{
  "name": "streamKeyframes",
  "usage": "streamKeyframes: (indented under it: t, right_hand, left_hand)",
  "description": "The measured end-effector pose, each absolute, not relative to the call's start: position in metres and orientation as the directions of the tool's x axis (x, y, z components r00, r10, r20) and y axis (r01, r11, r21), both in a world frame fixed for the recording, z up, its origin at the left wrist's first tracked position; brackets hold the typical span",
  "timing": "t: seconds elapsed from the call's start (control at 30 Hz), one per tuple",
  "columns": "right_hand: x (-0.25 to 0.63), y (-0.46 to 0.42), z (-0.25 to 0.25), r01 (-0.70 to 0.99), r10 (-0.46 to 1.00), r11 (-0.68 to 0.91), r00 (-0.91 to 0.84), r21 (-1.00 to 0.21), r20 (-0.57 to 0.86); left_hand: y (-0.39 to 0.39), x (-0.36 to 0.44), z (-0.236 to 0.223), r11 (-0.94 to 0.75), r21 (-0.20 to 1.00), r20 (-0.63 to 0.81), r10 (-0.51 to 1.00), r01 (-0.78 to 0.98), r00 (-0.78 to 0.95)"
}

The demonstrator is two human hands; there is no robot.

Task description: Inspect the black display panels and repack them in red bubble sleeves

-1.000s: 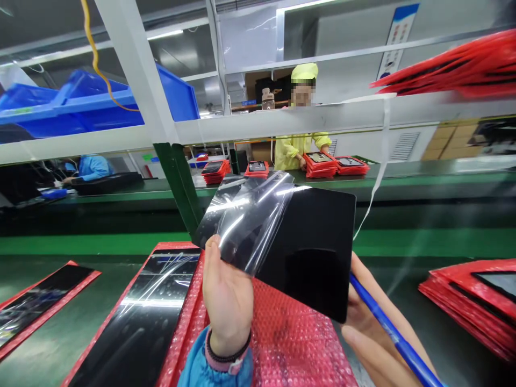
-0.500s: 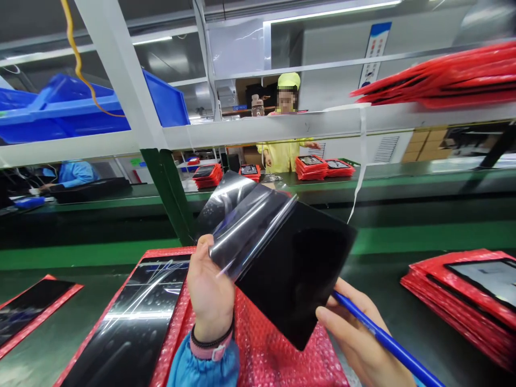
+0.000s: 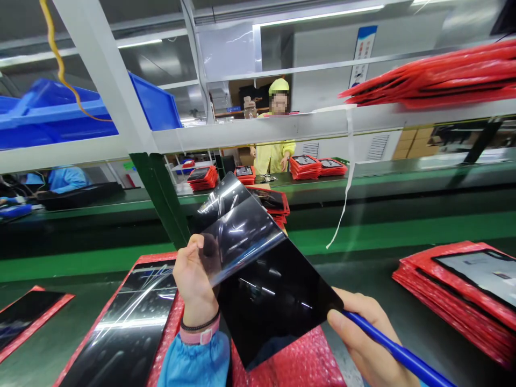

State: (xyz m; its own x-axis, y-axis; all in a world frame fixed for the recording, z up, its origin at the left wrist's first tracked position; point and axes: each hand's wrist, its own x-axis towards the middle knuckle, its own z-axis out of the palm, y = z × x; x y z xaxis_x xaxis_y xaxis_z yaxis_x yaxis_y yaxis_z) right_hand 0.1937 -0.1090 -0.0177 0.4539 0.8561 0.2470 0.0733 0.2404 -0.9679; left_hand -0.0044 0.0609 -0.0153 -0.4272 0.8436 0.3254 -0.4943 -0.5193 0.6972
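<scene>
Head view: a flat, glossy black rectangular panel [image 3: 274,301] is held up at the centre, tilted, with one corner towards four o'clock and another towards six. A clear, shiny plastic film [image 3: 245,231] lies folded across its upper part, its creased edge running slantwise over the black face; how far it clings to the panel, I cannot tell. The two hands are apart. The left hand [image 3: 196,279], at nine o'clock of the panel, has its fingertips closed on the film's left edge. The right hand [image 3: 365,344], at four o'clock, pinches the panel's corner between thumb and fingers, with a slim blue rod-like tool [image 3: 399,355] lying across it.

Below the panel, at six o'clock, is a red bubble-wrap sheet [image 3: 310,360]. Near the left wrist, at eight o'clock, a long glossy black sheet [image 3: 124,322] lies on red wrap. At three o'clock, well apart, rests a stack of red bubble-wrap sleeves [image 3: 439,290] topped by a grey-faced, black-edged plate [image 3: 479,271]. Beyond, at twelve o'clock, a co-worker in a yellow cap and yellow clothing [image 3: 270,156] stands beside red-wrapped piles [image 3: 305,169]. Open blue plastic bins [image 3: 155,105] sit at ten o'clock.
</scene>
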Motion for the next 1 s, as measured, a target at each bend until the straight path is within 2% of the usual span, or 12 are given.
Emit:
streamKeyframes:
  t: [0.17, 0.27, 0.43, 0.57, 0.73, 0.87, 1.0]
  right_hand:
    - [0.196, -0.109, -0.018, 0.018, 0.887, 0.16, 0.435, -0.987, 0.152]
    - [0.198, -0.107, -0.013, 0.05, 0.915, 0.102, 0.386, -0.993, 0.114]
    - [0.195, -0.103, -0.011, 0.062, 0.905, 0.052, 0.419, -0.997, 0.073]
    - [0.194, -0.099, -0.012, 0.097, 0.855, 0.117, 0.497, -0.988, 0.15]
    - [0.198, -0.092, -0.013, 0.233, 0.908, 0.276, 0.254, -0.932, 0.333]
    - [0.197, -0.092, -0.01, 0.262, 0.912, 0.283, 0.225, -0.922, 0.344]
    - [0.198, -0.094, -0.007, 0.265, 0.936, 0.295, 0.11, -0.918, 0.333]
  left_hand:
    - [0.067, -0.009, -0.017, -0.587, 0.642, 0.437, 0.809, -0.494, -0.392]
    - [0.062, -0.009, -0.011, -0.587, 0.638, 0.464, 0.81, -0.499, -0.359]
    - [0.04, -0.002, 0.001, -0.376, 0.711, 0.422, 0.904, -0.594, -0.066]
    - [0.025, 0.003, 0.006, -0.286, 0.73, 0.401, 0.915, -0.62, 0.05]
    - [0.019, 0.003, 0.007, -0.315, 0.75, 0.447, 0.89, -0.581, 0.094]
    - [0.018, 0.004, 0.007, -0.331, 0.769, 0.449, 0.888, -0.547, 0.094]
    - [0.018, 0.005, 0.004, -0.368, 0.794, 0.451, 0.89, -0.484, 0.063]
